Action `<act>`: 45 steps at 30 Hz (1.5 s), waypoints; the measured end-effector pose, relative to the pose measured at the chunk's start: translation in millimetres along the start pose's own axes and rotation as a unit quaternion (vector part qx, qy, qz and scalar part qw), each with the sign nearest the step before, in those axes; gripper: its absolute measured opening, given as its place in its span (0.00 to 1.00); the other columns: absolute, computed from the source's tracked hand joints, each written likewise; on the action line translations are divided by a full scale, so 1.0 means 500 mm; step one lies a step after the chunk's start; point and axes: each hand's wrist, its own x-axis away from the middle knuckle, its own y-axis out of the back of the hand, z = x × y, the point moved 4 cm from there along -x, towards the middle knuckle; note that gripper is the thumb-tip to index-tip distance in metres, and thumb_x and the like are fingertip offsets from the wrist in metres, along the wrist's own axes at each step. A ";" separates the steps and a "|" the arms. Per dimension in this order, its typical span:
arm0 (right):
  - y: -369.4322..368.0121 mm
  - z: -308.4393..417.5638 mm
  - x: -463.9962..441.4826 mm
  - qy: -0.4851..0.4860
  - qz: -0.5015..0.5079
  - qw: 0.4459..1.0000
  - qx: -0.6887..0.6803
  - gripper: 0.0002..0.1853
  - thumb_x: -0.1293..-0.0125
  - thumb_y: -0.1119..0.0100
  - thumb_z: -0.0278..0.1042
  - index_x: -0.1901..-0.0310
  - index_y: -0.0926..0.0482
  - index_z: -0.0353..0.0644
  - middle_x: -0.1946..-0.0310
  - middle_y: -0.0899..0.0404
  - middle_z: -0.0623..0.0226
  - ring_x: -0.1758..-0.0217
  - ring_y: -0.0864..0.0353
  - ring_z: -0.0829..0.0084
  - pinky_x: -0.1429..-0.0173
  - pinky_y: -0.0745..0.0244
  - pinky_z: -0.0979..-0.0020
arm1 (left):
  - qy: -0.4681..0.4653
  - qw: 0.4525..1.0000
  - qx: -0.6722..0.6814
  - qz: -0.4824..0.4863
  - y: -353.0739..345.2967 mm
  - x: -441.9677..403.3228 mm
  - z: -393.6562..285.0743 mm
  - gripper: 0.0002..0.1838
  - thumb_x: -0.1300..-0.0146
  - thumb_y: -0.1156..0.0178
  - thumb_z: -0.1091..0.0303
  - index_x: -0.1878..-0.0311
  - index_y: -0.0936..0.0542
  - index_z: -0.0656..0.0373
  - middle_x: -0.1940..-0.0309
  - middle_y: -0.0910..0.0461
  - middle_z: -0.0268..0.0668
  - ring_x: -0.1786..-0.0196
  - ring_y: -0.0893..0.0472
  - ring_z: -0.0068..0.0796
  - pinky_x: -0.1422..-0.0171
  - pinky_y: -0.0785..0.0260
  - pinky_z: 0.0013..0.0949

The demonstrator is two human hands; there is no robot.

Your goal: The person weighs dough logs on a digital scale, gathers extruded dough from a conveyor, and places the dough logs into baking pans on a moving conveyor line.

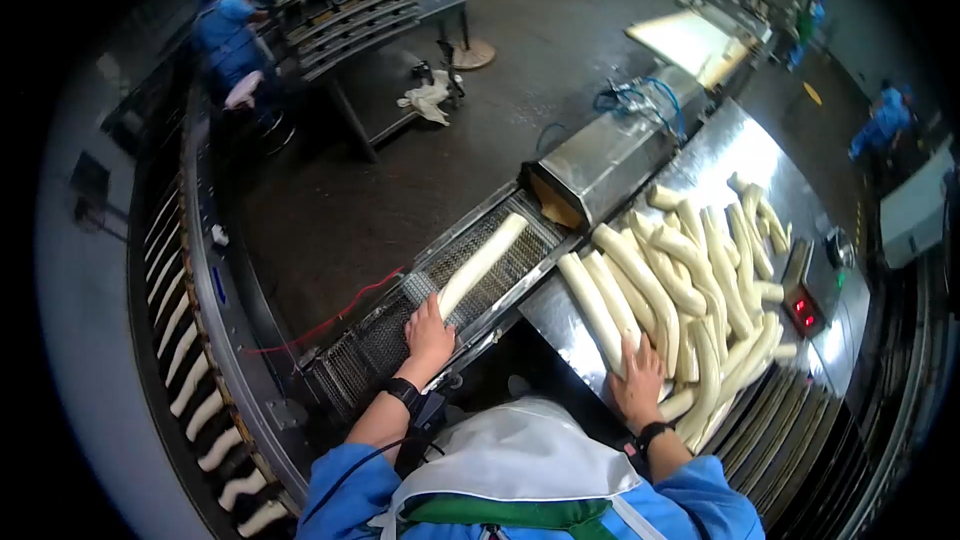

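Observation:
A long, pale dough log lies lengthwise on a metal mesh conveyor belt. My left hand closes over its near end. To the right, many similar logs form a loose pile of dough on a shiny steel table. At the pile's near left edge, my right hand has its fingers curled over the lower end of another dough log. The palm side of both hands is hidden. Each wrist wears a dark band.
A steel housing covers the belt's far end. Beside the pile stands a scale display with red digits; grooved trays lie below it. On the left, a line carries dough pieces. A co-worker stands by stacked trays.

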 end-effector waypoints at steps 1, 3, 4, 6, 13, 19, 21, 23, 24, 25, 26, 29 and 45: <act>-0.004 -0.010 0.012 0.008 -0.004 1.000 -0.015 0.41 0.51 0.33 0.41 0.33 0.39 0.55 0.33 0.45 0.50 0.36 0.41 0.49 0.32 0.50 0.49 | -0.018 1.000 -0.003 -0.003 -0.012 -0.001 0.015 0.37 0.45 0.38 0.67 0.33 0.43 0.61 0.41 0.32 0.50 0.37 0.35 0.49 0.34 0.44 0.48; 0.000 -0.002 0.028 -0.019 -0.012 1.000 -0.001 0.40 0.50 0.33 0.42 0.33 0.38 0.56 0.33 0.46 0.49 0.35 0.41 0.48 0.31 0.50 0.48 | -0.028 0.999 -0.001 -0.018 -0.006 0.002 0.037 0.37 0.44 0.39 0.67 0.33 0.43 0.62 0.41 0.32 0.50 0.38 0.34 0.50 0.34 0.42 0.48; -0.012 0.000 0.030 -0.030 -0.008 0.999 0.015 0.40 0.50 0.33 0.43 0.34 0.37 0.57 0.33 0.46 0.48 0.36 0.40 0.46 0.32 0.49 0.49 | -0.036 0.999 0.006 0.015 -0.001 0.006 0.047 0.37 0.44 0.39 0.68 0.33 0.43 0.62 0.41 0.32 0.50 0.39 0.32 0.50 0.35 0.40 0.48; -0.022 0.010 0.018 -0.029 -0.009 0.999 0.019 0.40 0.50 0.32 0.45 0.34 0.37 0.58 0.34 0.45 0.47 0.39 0.38 0.46 0.35 0.44 0.50 | -0.053 0.998 0.013 0.040 -0.007 0.015 0.083 0.36 0.43 0.41 0.70 0.33 0.44 0.63 0.40 0.32 0.50 0.40 0.30 0.52 0.36 0.37 0.46; -0.031 0.024 -0.041 0.061 -0.002 0.998 -0.005 0.40 0.54 0.28 0.42 0.36 0.34 0.56 0.35 0.43 0.46 0.41 0.36 0.48 0.42 0.38 0.54 | -0.039 0.996 0.048 0.060 0.011 0.066 0.149 0.36 0.43 0.41 0.69 0.33 0.43 0.67 0.37 0.35 0.52 0.39 0.31 0.51 0.34 0.38 0.43; -0.045 0.006 -0.052 0.042 -0.024 0.999 -0.020 0.35 0.56 0.27 0.41 0.44 0.30 0.50 0.37 0.41 0.45 0.40 0.36 0.45 0.40 0.38 0.53 | -0.040 0.996 0.065 0.038 -0.006 0.092 0.216 0.35 0.44 0.40 0.70 0.34 0.41 0.67 0.37 0.35 0.53 0.37 0.32 0.50 0.33 0.39 0.42; -0.050 -0.009 -0.034 0.043 -0.041 0.998 -0.021 0.34 0.56 0.26 0.41 0.45 0.30 0.48 0.37 0.41 0.44 0.40 0.36 0.44 0.39 0.39 0.52 | -0.032 0.996 0.064 0.046 0.015 0.102 0.223 0.34 0.44 0.40 0.71 0.34 0.40 0.67 0.37 0.35 0.53 0.37 0.32 0.49 0.33 0.39 0.41; -0.054 -0.020 -0.007 0.046 -0.055 0.997 -0.021 0.34 0.56 0.26 0.40 0.46 0.30 0.45 0.37 0.41 0.44 0.39 0.37 0.43 0.38 0.39 0.51 | -0.021 0.996 0.064 0.057 0.013 0.120 0.237 0.34 0.44 0.40 0.71 0.35 0.40 0.67 0.37 0.35 0.54 0.37 0.32 0.49 0.32 0.39 0.41; -0.055 -0.027 0.005 0.013 -0.050 0.999 -0.004 0.34 0.55 0.26 0.40 0.45 0.31 0.44 0.37 0.40 0.44 0.39 0.37 0.43 0.37 0.39 0.51 | -0.029 0.997 0.061 0.041 0.011 0.122 0.249 0.34 0.45 0.39 0.71 0.35 0.39 0.68 0.37 0.35 0.54 0.37 0.32 0.49 0.32 0.39 0.40; -0.057 -0.033 0.015 -0.022 -0.045 0.999 0.012 0.35 0.55 0.26 0.39 0.45 0.31 0.42 0.38 0.40 0.43 0.39 0.38 0.42 0.37 0.40 0.51 | -0.038 0.997 0.055 0.026 0.013 0.124 0.257 0.34 0.45 0.39 0.71 0.35 0.39 0.68 0.38 0.34 0.54 0.37 0.31 0.49 0.33 0.39 0.40; -0.053 -0.032 0.022 -0.039 -0.028 0.999 0.012 0.31 0.49 0.31 0.47 0.47 0.28 0.37 0.37 0.41 0.42 0.36 0.40 0.43 0.36 0.41 0.51 | -0.035 0.998 0.057 0.024 0.014 0.129 0.265 0.34 0.45 0.39 0.71 0.35 0.39 0.68 0.38 0.34 0.54 0.37 0.31 0.49 0.33 0.39 0.40; -0.061 -0.021 0.036 -0.082 -0.037 0.994 0.060 0.31 0.47 0.33 0.49 0.47 0.27 0.37 0.37 0.41 0.42 0.36 0.40 0.44 0.36 0.41 0.52 | -0.030 0.998 0.041 0.020 0.023 0.147 0.284 0.35 0.46 0.39 0.71 0.35 0.39 0.69 0.38 0.34 0.53 0.37 0.31 0.48 0.33 0.38 0.40; -0.055 -0.014 0.011 -0.079 -0.037 0.995 0.058 0.31 0.49 0.32 0.48 0.46 0.30 0.42 0.37 0.40 0.44 0.38 0.37 0.45 0.39 0.39 0.49 | 0.052 0.996 -0.006 -0.078 0.092 0.247 0.361 0.30 0.53 0.35 0.74 0.42 0.28 0.56 0.47 0.27 0.43 0.45 0.27 0.46 0.41 0.34 0.44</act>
